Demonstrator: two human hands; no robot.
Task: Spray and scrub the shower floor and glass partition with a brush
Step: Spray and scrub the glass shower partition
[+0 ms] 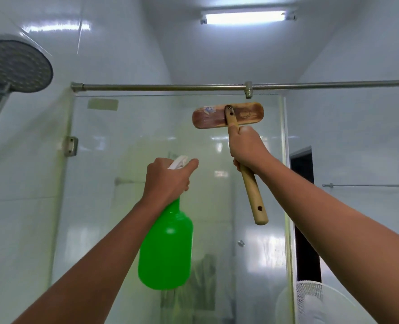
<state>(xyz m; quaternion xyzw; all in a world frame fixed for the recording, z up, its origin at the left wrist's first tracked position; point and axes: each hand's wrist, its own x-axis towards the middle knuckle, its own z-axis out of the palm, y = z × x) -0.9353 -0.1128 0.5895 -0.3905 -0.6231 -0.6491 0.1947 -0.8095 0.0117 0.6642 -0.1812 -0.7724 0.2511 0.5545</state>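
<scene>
The brush (228,116) sits flat against the top of the glass partition (128,206), just under the metal rail (170,87), looks like scrubbing starts high so the runoff goes down. Right hand (247,146) is clenched around the wooden handle close to the head, probably for more pressure. Left hand (168,177) grips the green spray bottle (165,249) by its neck, finger over the trigger, nozzle aimed at the glass for the next squirt.

Bright ceiling tube light (245,17); glare on tiles, wide-angle edge warp.
</scene>
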